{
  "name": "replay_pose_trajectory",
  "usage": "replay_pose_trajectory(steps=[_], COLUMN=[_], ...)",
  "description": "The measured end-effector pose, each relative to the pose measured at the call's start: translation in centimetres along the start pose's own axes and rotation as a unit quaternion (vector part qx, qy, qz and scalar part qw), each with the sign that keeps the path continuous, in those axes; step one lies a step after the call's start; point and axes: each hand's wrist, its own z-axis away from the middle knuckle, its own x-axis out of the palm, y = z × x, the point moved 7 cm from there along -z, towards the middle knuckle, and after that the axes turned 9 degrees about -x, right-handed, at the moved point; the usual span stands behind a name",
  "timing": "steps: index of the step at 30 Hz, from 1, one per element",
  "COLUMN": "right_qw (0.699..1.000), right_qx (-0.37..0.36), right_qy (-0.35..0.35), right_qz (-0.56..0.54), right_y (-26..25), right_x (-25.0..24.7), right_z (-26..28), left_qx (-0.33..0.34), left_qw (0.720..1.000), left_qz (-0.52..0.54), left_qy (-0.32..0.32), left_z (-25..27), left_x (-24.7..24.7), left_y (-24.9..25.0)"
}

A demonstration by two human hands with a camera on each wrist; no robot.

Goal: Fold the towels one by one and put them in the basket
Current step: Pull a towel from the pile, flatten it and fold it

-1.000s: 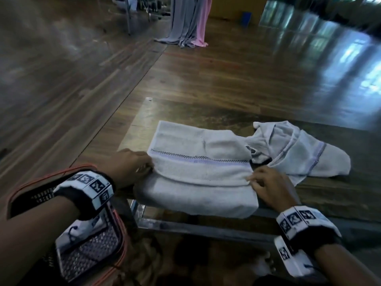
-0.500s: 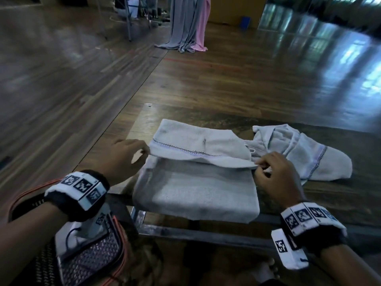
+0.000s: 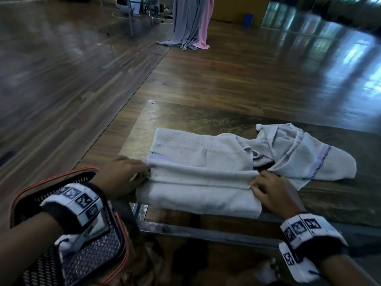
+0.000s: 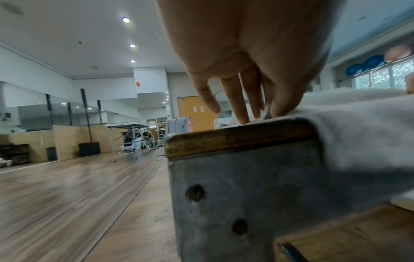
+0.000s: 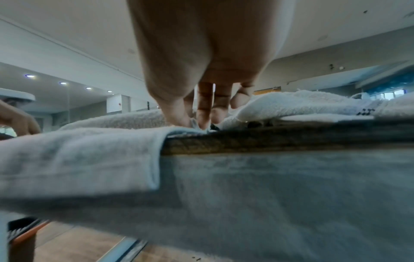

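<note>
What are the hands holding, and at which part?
Both hold the towel: left hand pinches its left end, right hand its right end.

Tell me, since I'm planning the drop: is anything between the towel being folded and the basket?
Nothing visible blocks it. The towel overhangs the table's near edge, and the basket, open-topped, sits lower to its left, under the left hand's forearm.

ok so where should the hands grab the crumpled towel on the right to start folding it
Probably by the end of the crumpled towel with the stitched stripe, coming from the right: that end lies flat and open on the table, while its left end is bunched against the half-folded towel.
</note>
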Motion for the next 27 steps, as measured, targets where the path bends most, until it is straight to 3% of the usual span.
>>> replay_pose_trajectory(steps=[5,8,10,12,15,18,23,27], right_qw=[0.999,0.997,0.994,0.988,0.979,0.981,0.996,0.995], right_qx=[0.051,0.080,0.089,0.083,0.011,-0.053,-0.075,-0.076], right_qy=[0.006,0.016,0.060,0.121,0.194,0.173,0.007,0.017], right_qz=[0.016,0.009,-0.012,-0.036,-0.067,-0.067,-0.044,-0.064], right_y=[2.0,2.2,2.3,2.5,1.9,0.7,0.1,0.5], right_x=[-0.2,-0.6,-1.6,-3.2,-5.0,-4.6,-0.4,0.3], right_z=[-3.5,-4.2,-3.9,-3.0,-0.9,1.0,2.3,2.9], left_qx=[-0.071,-0.081,-0.076,-0.053,0.005,0.048,0.094,0.088], left_qw=[0.996,0.995,0.996,0.991,0.975,0.981,0.995,0.995], left_qz=[-0.052,-0.063,-0.032,0.010,0.004,-0.004,-0.028,0.006], left_qy=[-0.024,-0.019,0.034,0.126,0.222,0.190,0.029,0.039], left_z=[-4.0,-4.9,-4.5,-3.7,-1.5,0.0,1.2,1.1], left_x=[-0.1,-0.6,-1.9,-3.6,-5.0,-3.9,-0.4,-0.5], left_y=[-0.6,-0.4,-0.4,-0.6,-0.2,0.2,0.6,0.1])
